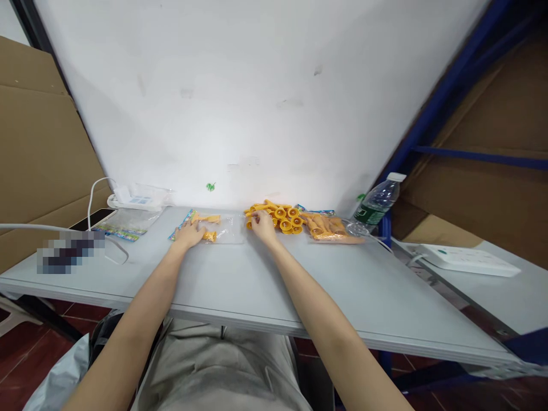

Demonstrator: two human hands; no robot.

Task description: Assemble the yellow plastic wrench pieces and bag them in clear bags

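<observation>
My left hand lies with its fingers spread on a clear plastic bag, which has a colourful printed edge at its left. A few orange cup-ended plastic pieces show in or on this bag, by my fingers. At the left side of a heaped pile of the same orange pieces, my right hand has its fingers curled together on one of them; the fingertips are partly hidden. Right of the pile lies a filled clear bag with several orange pieces inside.
Flat bags with printed edges lie at the left, near a phone, a white power strip and white cables. A water bottle leans at the right, and another power strip lies beyond. A white wall backs the table.
</observation>
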